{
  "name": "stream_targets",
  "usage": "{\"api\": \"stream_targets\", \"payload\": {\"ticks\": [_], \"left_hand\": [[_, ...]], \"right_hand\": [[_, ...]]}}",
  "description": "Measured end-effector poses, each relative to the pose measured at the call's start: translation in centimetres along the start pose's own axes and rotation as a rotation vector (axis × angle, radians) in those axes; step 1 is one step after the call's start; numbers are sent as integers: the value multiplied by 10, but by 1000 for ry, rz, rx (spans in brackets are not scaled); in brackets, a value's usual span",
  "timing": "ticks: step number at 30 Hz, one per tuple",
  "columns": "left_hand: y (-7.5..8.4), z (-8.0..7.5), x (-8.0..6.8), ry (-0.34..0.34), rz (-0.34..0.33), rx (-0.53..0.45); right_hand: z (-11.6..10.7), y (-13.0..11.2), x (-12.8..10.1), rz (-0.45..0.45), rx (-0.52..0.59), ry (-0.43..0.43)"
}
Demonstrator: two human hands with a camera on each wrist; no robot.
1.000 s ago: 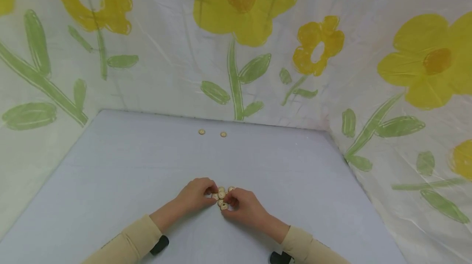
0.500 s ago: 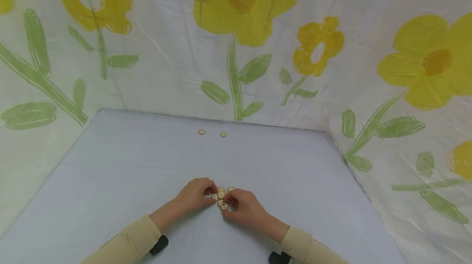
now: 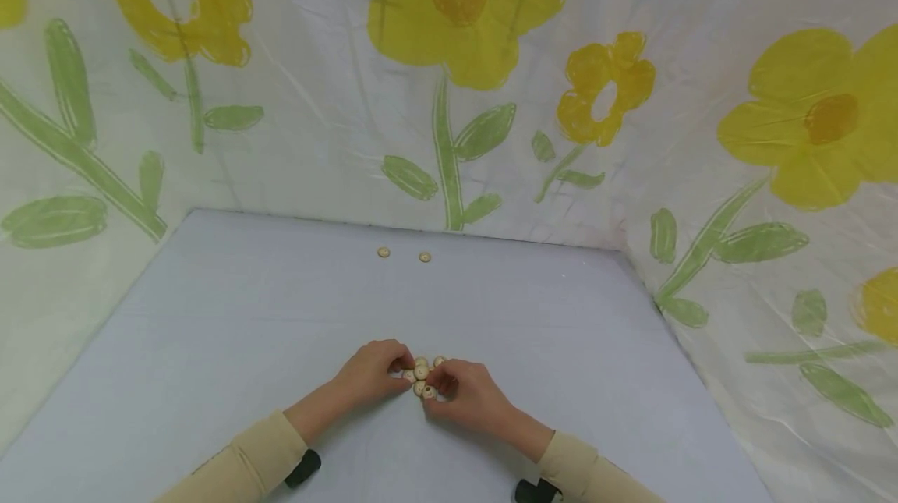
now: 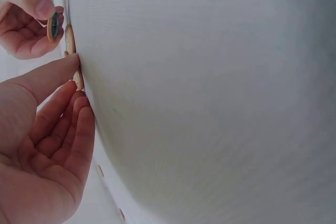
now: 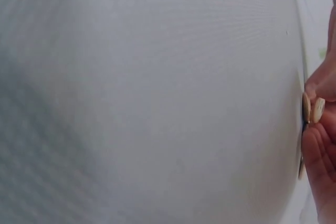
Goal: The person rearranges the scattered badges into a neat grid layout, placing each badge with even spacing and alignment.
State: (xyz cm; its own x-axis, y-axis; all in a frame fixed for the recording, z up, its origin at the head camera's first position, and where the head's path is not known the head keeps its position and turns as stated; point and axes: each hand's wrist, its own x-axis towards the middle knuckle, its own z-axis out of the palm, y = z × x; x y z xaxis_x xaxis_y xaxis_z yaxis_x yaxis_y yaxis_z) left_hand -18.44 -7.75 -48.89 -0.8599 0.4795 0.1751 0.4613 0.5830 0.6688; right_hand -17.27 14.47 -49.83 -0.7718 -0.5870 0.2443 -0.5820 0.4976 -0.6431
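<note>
Several small round wooden discs with dark printed marks sit in a tight, partly overlapping cluster on the table. At the cluster's left side my left hand holds the edge of a wooden disc between thumb and fingertips, low against the tabletop. My right hand pinches another disc at the near right of the cluster. In the left wrist view this pinched disc stands tilted on edge, its dark face showing. The right fingers hide part of the cluster.
Two more wooden discs, a left one and a right one, lie apart near the far edge of the pale table. A white curtain with yellow flowers surrounds the table's back and sides.
My right hand and its pinched disc have shifted very slightly to the right. The left hand and the far discs stay in place.
</note>
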Motion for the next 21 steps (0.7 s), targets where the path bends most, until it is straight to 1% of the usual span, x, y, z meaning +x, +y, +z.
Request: {"api": "stream_targets", "payload": {"ticks": [5, 8, 10, 15, 21], "left_hand": [[0, -1, 0, 4, 16, 0], [0, -1, 0, 7, 18, 1], [-1, -1, 0, 9, 19, 0], [0, -2, 0, 9, 30, -8], [0, -1, -1, -1, 15, -10]], "right_hand": [[-2, 0, 1, 6, 68, 8], [-3, 2, 1, 36, 99, 15], [-4, 4, 2, 76, 125, 22], [-9, 7, 3, 207, 211, 49], [-15, 12, 6, 312, 275, 51]]}}
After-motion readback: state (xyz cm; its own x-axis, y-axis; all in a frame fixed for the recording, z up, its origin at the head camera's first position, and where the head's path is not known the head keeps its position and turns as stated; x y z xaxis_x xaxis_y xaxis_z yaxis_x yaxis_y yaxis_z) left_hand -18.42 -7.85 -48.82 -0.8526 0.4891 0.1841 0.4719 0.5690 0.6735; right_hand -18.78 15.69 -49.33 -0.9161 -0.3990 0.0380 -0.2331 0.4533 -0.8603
